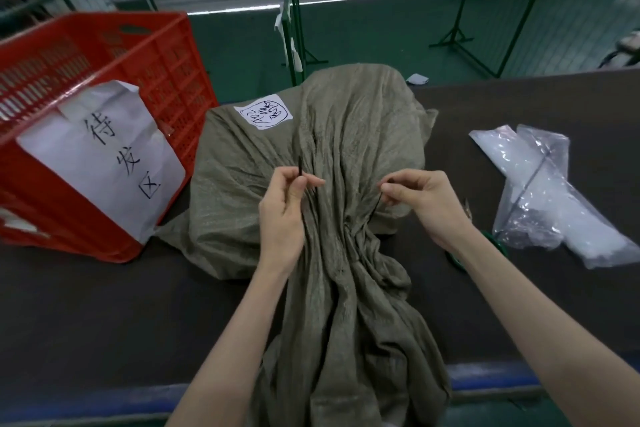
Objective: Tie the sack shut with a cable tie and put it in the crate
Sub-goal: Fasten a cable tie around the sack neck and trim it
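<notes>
A grey-green woven sack (pixel 263 163) with a white handwritten label lies on the dark table, its gathered neck running toward me and hanging over the front edge. A thin black cable tie (pixel 300 166) passes around the neck. My left hand (pixel 287 208) pinches one end, which sticks up above the fingers. My right hand (pixel 419 198) pinches the other end at the right side of the neck. The red plastic crate (pixel 152 55) stands at the left, tilted, with a white paper sign on its near side.
Clear plastic bags (pixel 540 191) lie on the table to the right, with a green object partly hidden behind my right forearm. The dark table (pixel 104 315) has a blue front edge. Green metal stands rise from the green floor beyond.
</notes>
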`<state>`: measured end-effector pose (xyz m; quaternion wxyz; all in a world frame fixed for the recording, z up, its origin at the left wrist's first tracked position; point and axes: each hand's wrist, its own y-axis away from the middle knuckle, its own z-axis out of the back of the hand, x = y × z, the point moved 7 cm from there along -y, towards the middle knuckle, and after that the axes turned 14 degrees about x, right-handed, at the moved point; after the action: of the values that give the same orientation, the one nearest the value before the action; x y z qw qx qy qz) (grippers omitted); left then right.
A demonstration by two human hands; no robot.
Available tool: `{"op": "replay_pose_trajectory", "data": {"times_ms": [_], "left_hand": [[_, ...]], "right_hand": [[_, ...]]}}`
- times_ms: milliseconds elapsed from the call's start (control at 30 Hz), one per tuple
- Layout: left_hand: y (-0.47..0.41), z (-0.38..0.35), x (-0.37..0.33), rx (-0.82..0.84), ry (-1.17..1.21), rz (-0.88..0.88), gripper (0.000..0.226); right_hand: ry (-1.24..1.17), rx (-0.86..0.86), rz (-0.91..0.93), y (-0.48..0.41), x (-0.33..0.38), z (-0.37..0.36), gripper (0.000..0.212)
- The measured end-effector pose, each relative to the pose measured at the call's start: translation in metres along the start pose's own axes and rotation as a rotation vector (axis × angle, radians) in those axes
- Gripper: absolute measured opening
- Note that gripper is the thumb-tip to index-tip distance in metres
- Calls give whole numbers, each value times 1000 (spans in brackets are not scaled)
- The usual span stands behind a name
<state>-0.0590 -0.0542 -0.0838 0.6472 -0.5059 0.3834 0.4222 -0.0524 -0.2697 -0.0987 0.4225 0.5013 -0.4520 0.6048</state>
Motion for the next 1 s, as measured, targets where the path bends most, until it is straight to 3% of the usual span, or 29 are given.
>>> {"op": "replay_pose_trajectory", "data": {"times_ms": [167, 467, 633, 1000], "left_hand": [[-16, -29, 7, 104, 89, 53, 16], [-18, -37, 16, 31, 325, 130, 22], [-19, -41, 11, 45, 455, 188, 23], [-18, -41, 6, 64, 465, 219, 28]], "right_hand": [[-37, -125, 63, -19, 13, -3, 7], [-283, -29, 63, -36, 7, -24, 28], [-287, -12, 51, -34, 10, -27, 16], [-389, 115, -61, -30, 6, -38, 14]]}}
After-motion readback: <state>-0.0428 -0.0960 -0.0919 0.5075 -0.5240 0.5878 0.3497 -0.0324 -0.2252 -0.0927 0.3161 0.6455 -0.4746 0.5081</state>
